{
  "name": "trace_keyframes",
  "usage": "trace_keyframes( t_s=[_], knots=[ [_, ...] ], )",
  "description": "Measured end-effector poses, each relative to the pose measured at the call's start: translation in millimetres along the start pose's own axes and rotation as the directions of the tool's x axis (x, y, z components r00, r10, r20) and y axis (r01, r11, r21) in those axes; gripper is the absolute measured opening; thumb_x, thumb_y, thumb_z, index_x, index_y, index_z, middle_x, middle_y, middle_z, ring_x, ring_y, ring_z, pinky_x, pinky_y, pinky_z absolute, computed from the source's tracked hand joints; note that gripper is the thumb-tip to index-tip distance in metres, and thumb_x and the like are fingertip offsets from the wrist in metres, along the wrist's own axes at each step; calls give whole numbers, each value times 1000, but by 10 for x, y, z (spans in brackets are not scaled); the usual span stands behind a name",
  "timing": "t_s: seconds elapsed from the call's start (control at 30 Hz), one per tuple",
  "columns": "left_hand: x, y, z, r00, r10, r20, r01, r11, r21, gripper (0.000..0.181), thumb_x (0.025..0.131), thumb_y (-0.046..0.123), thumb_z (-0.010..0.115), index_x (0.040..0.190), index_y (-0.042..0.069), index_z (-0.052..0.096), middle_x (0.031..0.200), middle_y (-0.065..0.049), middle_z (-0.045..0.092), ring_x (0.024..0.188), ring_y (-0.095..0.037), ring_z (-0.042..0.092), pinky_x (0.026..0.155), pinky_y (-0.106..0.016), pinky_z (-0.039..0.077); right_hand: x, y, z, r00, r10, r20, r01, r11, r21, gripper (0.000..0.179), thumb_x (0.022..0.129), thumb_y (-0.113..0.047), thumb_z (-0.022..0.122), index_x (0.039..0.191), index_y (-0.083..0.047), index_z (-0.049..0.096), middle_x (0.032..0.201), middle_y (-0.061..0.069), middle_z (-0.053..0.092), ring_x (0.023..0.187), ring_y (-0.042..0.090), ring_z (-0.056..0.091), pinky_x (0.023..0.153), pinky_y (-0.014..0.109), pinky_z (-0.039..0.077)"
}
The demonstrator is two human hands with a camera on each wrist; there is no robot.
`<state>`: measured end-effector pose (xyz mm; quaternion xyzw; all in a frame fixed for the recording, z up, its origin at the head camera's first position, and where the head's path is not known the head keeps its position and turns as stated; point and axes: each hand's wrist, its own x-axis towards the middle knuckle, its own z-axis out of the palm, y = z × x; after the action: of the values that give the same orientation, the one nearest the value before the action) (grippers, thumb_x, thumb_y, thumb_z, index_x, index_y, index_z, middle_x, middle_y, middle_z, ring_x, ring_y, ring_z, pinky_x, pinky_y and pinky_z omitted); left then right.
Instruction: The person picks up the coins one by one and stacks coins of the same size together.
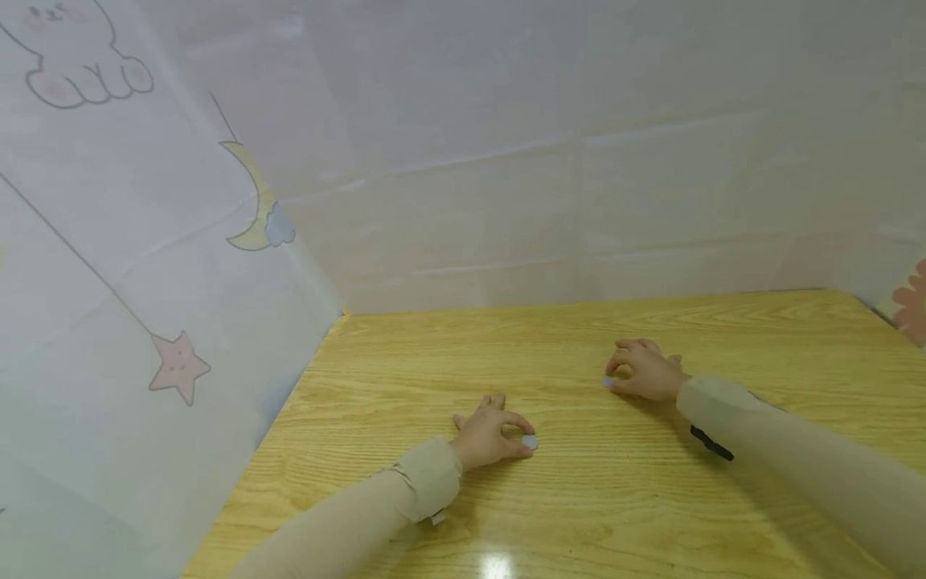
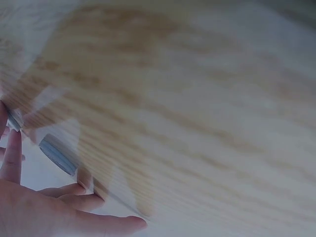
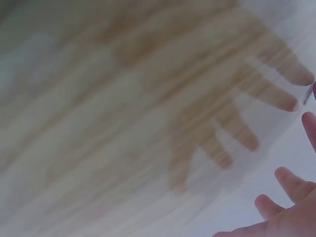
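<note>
My left hand (image 1: 486,436) pinches a small pale round disc (image 1: 530,442) between thumb and forefinger, low over the wooden table. Its other fingers are spread away from the disc. Farther back and to the right, my right hand (image 1: 647,371) pinches a similar small disc (image 1: 607,382), partly covered by the fingertips. In the left wrist view a thin grey disc (image 2: 14,121) shows edge-on at the fingertips. Beside it a blue-grey flattened oval thing (image 2: 58,154) appears; I cannot tell what it is. The right wrist view shows only a sliver of the disc (image 3: 308,95).
A yellow wood-grain table (image 1: 405,346) with a shiny surface lies under both hands. Pale cloth sheets (image 1: 463,177) rise behind it and on its left, printed with a star, a moon and an animal. A black strap piece (image 1: 712,443) hangs under the right sleeve.
</note>
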<state>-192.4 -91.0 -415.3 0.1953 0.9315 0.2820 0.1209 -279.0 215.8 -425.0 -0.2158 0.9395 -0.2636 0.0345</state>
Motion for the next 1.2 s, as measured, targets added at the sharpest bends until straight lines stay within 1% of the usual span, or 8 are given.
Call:
trace_keyframes(
  t_s=[0.17, 0.27, 0.4, 0.57, 0.73, 1.03, 1.2],
  knots=[
    [16, -28, 33, 1000, -4, 0, 4, 1000, -2, 30, 82, 33, 77, 109, 20, 73, 153, -27, 27, 140, -52, 16, 90, -86, 5, 39, 57, 45, 1000, -19, 13, 19, 1000, -2, 16, 88, -27, 73, 97, -13, 72, 143, 35, 32, 130, 61, 16, 73, 91, 4],
    [22, -26, 41, 1000, -7, 1, 7, 1000, -6, 30, 82, 33, 77, 108, 20, 73, 153, -27, 26, 140, -52, 16, 90, -85, 5, 48, 67, 52, 999, -31, 8, 31, 1000, -2, 12, 87, -26, 74, 92, -16, 73, 144, 34, 33, 131, 60, 16, 74, 91, 3],
    [37, -26, 50, 1000, -5, -2, 5, 1000, 11, 30, 81, 33, 78, 108, 21, 73, 153, -27, 27, 140, -52, 16, 90, -86, 7, 55, 71, 51, 999, -42, 1, 42, 999, -11, 8, 86, -26, 75, 86, -19, 72, 145, 32, 35, 131, 59, 18, 74, 91, 4],
    [53, -32, 50, 1000, -6, -7, 6, 1000, 30, 30, 81, 33, 78, 108, 21, 73, 153, -27, 28, 140, -52, 17, 90, -86, 8, 98, 104, 76, 998, -60, -5, 60, 998, -33, 10, 85, -23, 76, 80, -20, 68, 144, 32, 36, 130, 59, 20, 73, 91, 7],
    [65, -40, 48, 1000, -15, -7, 15, 999, 29, 31, 80, 34, 78, 108, 21, 73, 153, -26, 28, 140, -51, 17, 90, -85, 6, 125, 109, 98, 998, -70, 3, 70, 997, -30, 13, 86, -19, 74, 77, -17, 65, 141, 36, 37, 130, 60, 19, 75, 91, 9],
    [76, -76, 46, 1000, -20, -1, 20, 1000, 10, 31, 80, 32, 79, 108, 20, 73, 153, -24, 29, 141, -49, 18, 91, -85, 2, 54, 0, 90, 995, -100, 0, 100, 995, -22, 16, 88, -17, 73, 77, -15, 61, 140, 37, 38, 131, 59, 18, 77, 90, 8],
    [73, -86, 44, 1000, -18, -6, 18, 1000, 19, 31, 79, 31, 80, 107, 20, 73, 152, -25, 30, 140, -50, 19, 91, -85, 2, 6, -23, 92, 994, -113, -12, 113, 993, 22, 13, 87, -15, 73, 79, -14, 63, 141, 36, 37, 131, 57, 18, 77, 90, 6]
  ],
)
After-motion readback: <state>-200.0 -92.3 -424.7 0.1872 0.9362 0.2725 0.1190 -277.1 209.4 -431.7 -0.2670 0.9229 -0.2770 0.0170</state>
